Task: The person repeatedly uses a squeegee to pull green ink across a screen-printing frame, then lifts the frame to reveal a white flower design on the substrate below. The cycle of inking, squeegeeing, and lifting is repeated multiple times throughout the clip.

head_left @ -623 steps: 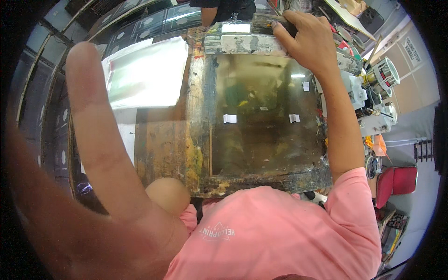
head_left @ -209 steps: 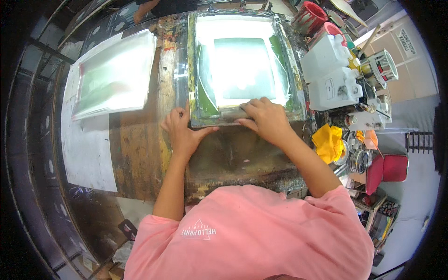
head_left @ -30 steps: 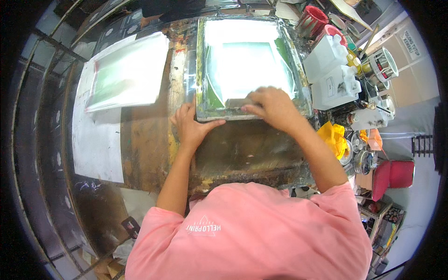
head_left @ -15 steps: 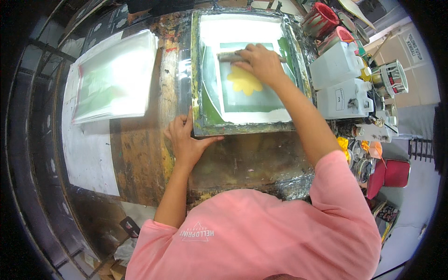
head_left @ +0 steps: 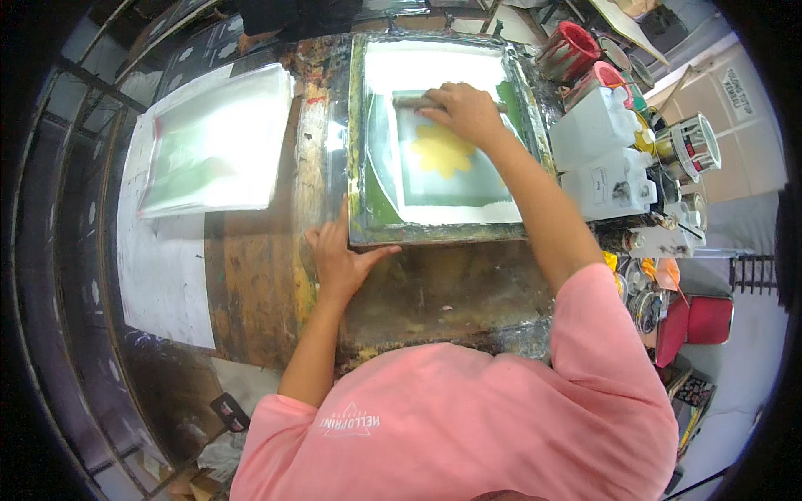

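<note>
A screen-printing frame point(head_left: 357, 179) lies on the stained table, with a yellow flower shape point(head_left: 441, 152) showing in the middle of its mesh. My right hand point(head_left: 468, 113) is closed round a squeegee point(head_left: 409, 102), which lies crosswise on the mesh just beyond the flower. Part of the squeegee is hidden under my fingers. At the frame's near left corner is my left hand point(head_left: 338, 260), its index finger stretched along the left side and its thumb spread along the near edge. It touches the corner without wrapping round it.
On the left, a stack of printed sheets point(head_left: 221, 142) lies partly over white paper point(head_left: 163, 284). White plastic jugs point(head_left: 614, 184) and a red-smeared paint can point(head_left: 568, 50) crowd the frame's right side. A red chair point(head_left: 710, 320) stands beyond the table.
The whole view has shifted slightly. Slightly more of the yellow flower shows below my right hand and the squeegee. My left hand stays at the frame's corner.
</note>
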`<state>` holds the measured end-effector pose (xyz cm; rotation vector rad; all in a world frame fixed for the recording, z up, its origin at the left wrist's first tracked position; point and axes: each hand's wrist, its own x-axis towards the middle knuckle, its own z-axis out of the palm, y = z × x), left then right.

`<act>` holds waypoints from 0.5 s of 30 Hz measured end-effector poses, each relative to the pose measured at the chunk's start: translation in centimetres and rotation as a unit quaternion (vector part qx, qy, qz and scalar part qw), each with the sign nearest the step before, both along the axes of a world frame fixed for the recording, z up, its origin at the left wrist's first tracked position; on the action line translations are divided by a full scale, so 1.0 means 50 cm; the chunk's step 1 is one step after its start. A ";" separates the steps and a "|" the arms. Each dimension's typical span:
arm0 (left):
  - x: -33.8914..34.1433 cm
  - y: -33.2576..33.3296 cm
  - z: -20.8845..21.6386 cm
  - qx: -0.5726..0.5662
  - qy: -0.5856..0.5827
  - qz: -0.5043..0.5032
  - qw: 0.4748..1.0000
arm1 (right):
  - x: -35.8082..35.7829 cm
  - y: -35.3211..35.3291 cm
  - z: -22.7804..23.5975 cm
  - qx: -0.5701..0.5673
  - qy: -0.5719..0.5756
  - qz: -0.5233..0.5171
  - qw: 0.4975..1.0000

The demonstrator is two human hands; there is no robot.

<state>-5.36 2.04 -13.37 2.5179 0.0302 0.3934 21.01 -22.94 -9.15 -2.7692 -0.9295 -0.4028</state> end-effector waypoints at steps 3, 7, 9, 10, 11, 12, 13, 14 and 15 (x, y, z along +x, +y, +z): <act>-0.001 -0.001 0.002 0.006 0.022 0.003 1.000 | -0.130 -0.019 0.024 -0.011 0.019 0.016 1.000; -0.004 -0.005 0.011 -0.024 0.022 0.001 0.999 | -0.324 -0.034 0.064 -0.035 0.056 -0.004 0.998; -0.009 -0.013 0.026 -0.035 0.030 0.010 0.999 | -0.374 -0.035 0.088 -0.026 0.048 -0.010 0.998; -0.020 -0.019 0.039 -0.044 0.031 0.012 0.999 | -0.403 -0.038 0.104 -0.007 0.045 -0.004 0.999; -0.020 -0.024 0.055 -0.054 0.052 0.022 0.997 | -0.417 -0.040 0.124 0.015 0.027 0.001 1.000; -0.016 -0.032 0.074 -0.152 -0.003 0.007 0.988 | -0.424 -0.038 0.147 0.014 0.013 0.002 1.000; -0.007 -0.044 0.095 -0.252 -0.030 -0.001 0.967 | -0.423 -0.035 0.173 0.015 -0.011 0.002 1.000; 0.000 -0.056 0.117 -0.350 -0.015 0.009 0.936 | -0.422 -0.030 0.200 0.000 -0.008 -0.005 1.000; 0.014 -0.063 0.141 -0.390 -0.071 -0.015 0.918 | -0.417 -0.024 0.227 0.024 -0.095 -0.007 0.995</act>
